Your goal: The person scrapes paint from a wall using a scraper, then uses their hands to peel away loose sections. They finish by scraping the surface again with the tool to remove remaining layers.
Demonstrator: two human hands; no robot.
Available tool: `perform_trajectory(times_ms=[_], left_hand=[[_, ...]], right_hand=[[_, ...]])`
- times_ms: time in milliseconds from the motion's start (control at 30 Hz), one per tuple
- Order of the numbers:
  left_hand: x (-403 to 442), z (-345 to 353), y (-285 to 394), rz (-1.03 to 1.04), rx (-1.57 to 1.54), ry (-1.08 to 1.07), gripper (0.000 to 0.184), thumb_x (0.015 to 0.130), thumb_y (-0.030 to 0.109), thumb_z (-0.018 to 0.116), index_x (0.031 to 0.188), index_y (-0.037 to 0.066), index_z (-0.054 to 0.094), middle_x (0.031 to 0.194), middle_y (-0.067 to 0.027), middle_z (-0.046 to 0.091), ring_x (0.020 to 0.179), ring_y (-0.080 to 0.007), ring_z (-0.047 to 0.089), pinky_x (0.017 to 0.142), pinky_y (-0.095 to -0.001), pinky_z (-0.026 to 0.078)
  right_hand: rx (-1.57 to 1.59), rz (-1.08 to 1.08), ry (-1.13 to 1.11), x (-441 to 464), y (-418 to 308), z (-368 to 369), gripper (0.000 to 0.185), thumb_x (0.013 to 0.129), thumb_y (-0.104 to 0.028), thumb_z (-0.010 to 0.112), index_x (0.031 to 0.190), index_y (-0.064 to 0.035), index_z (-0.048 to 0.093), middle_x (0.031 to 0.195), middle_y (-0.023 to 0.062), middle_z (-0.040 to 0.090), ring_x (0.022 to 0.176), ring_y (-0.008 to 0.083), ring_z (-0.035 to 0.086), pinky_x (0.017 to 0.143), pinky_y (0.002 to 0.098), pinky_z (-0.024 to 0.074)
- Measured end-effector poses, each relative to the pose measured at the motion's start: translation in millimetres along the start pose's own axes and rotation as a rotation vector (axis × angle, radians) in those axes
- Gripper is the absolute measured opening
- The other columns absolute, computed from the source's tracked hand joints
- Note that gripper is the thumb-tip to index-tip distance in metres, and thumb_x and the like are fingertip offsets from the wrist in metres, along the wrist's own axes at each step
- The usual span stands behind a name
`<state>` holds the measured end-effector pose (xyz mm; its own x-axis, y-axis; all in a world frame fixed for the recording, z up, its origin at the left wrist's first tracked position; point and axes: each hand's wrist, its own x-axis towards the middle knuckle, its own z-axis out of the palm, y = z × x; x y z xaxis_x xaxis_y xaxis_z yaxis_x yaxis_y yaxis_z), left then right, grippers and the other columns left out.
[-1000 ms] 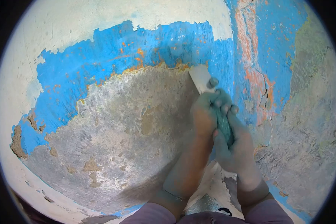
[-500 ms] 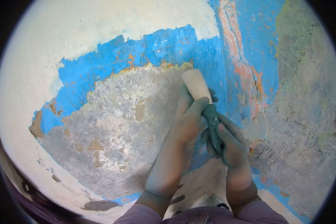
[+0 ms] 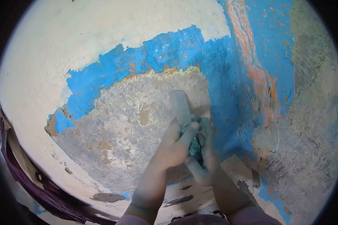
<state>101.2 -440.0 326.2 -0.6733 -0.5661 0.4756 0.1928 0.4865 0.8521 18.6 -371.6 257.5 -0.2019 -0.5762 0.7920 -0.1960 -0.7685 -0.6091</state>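
Both hands are together on a scraper point(image 3: 180, 107), whose wide flat blade points up and slightly left in front of the wall. My left hand point(image 3: 174, 142) is closed round the scraper where blade meets handle, its thumb across the front. Beside it, my right hand point(image 3: 204, 165) wraps the dark green handle, part of which shows between the hands. Behind the blade is a bare grey patch of wall point(image 3: 124, 123). Whether the blade touches that surface I cannot tell. Some fingers are hidden behind the tool.
Blue paint point(image 3: 157, 48) with a ragged edge borders the grey patch, and off-white paint point(image 3: 101, 30) lies beyond it. At the right, an orange-streaked corner point(image 3: 248, 56) meets another grey wall point(image 3: 311, 131). Dark purple cloth point(image 3: 18, 180) hangs at lower left.
The scraper and both hands have moved left and down, from the blue edge to in front of the grey patch. My hands are closer together, and the view has shifted slightly.
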Motion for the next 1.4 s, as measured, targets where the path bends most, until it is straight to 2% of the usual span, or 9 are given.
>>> perform_trajectory(times_ms=[133, 200, 367, 533, 733, 1000, 1100, 1167, 1400], left_hand=[[-33, -3, 20, -0.052, 0.301, -0.025, 0.028, 0.097, 0.023, 0.044, 0.113, 0.000, 0.047, 0.088, -0.0071, 0.057, 0.074, -0.0104, 0.056, 0.066, -0.0240, 0.047], [-37, -15, 6, 0.057, 0.296, -0.014, 0.030, 0.098, 0.023, 0.042, 0.115, -0.001, 0.045, 0.086, -0.0078, 0.057, 0.073, -0.0099, 0.056, 0.066, -0.0238, 0.046], [-58, -38, 23, -0.224, 0.120, 0.051, 0.030, 0.099, 0.026, 0.040, 0.113, 0.000, 0.045, 0.080, -0.0065, 0.059, 0.063, -0.0111, 0.058, 0.059, -0.0240, 0.048], [-69, -70, 52, -0.318, 0.061, 0.169, 0.025, 0.099, 0.023, 0.037, 0.111, 0.003, 0.047, 0.066, -0.0023, 0.050, 0.051, -0.0068, 0.049, 0.046, -0.0195, 0.041], [-87, -77, 45, -0.155, 0.144, 0.174, 0.019, 0.095, 0.018, 0.044, 0.106, 0.002, 0.047, 0.070, -0.0028, 0.049, 0.048, -0.0070, 0.044, 0.040, -0.0194, 0.033], [-78, -36, 47, 0.140, 0.238, 0.405, 0.020, 0.091, 0.018, 0.049, 0.101, 0.001, 0.047, 0.072, -0.0095, 0.059, 0.046, -0.0040, 0.041, 0.043, -0.0193, 0.033], [-86, -31, 34, 0.121, 0.491, 0.221, 0.058, 0.088, 0.030, 0.059, 0.131, 0.004, 0.030, 0.092, -0.0121, 0.058, 0.079, -0.0183, 0.056, 0.071, -0.0258, 0.043], [-72, -12, 40, 0.174, 0.447, 0.351, 0.031, 0.093, 0.027, 0.049, 0.092, 0.000, 0.061, 0.065, -0.0031, 0.054, 0.054, -0.0102, 0.048, 0.051, -0.0253, 0.038], [-53, -10, 25, 0.321, 0.490, 0.493, 0.030, 0.093, 0.023, 0.047, 0.080, 0.001, 0.062, 0.054, -0.0022, 0.049, 0.046, -0.0095, 0.045, 0.045, -0.0245, 0.034]], right_hand=[[0.253, 0.054, -0.261, 5, 1, -5, 0.096, 0.073, -0.003, 0.047, 0.134, 0.0051, -0.025, 0.140, 0.0296, 0.012, 0.132, 0.0386, 0.021, 0.107, 0.0464, 0.0183], [-0.020, -0.236, -0.252, 14, 9, -4, 0.095, 0.072, -0.007, 0.049, 0.136, 0.0059, -0.021, 0.137, 0.0307, 0.020, 0.125, 0.0356, 0.035, 0.102, 0.0428, 0.0295], [-0.103, 0.292, -0.706, 52, -54, -37, 0.064, 0.077, -0.012, 0.053, 0.133, 0.0041, 0.026, 0.108, 0.0205, 0.054, 0.097, 0.0311, 0.058, 0.077, 0.0367, 0.0491], [-0.963, -0.468, -0.422, 74, -56, -12, 0.038, 0.071, -0.011, 0.059, 0.109, -0.0106, 0.060, 0.102, 0.0064, 0.059, 0.095, 0.0202, 0.059, 0.075, 0.0305, 0.0496], [-0.837, -1.240, -0.198, 104, -13, 51, 0.021, 0.071, -0.019, 0.057, 0.090, -0.0117, 0.060, 0.085, 0.0033, 0.053, 0.081, 0.0176, 0.053, 0.085, 0.0345, 0.0445], [-0.777, -1.138, -0.411, 149, -5, 17, 0.015, 0.065, -0.027, 0.057, 0.065, -0.0121, 0.053, 0.062, -0.0002, 0.048, 0.067, 0.0172, 0.051, 0.063, 0.0322, 0.0408], [-0.629, -1.170, -0.476, 166, 1, 10, 0.017, 0.060, -0.026, 0.055, 0.060, -0.0111, 0.047, 0.061, 0.0002, 0.042, 0.062, 0.0174, 0.047, 0.057, 0.0317, 0.0375], [-0.561, -1.170, -0.492, 167, 8, 8, 0.018, 0.055, -0.025, 0.054, 0.060, -0.0103, 0.045, 0.062, 0.0002, 0.038, 0.059, 0.0177, 0.044, 0.055, 0.0315, 0.0362], [-0.427, -1.171, -0.174, 158, 20, 12, 0.021, 0.052, -0.025, 0.055, 0.066, -0.0086, 0.054, 0.062, -0.0004, 0.043, 0.063, 0.0180, 0.049, 0.059, 0.0321, 0.0428]])
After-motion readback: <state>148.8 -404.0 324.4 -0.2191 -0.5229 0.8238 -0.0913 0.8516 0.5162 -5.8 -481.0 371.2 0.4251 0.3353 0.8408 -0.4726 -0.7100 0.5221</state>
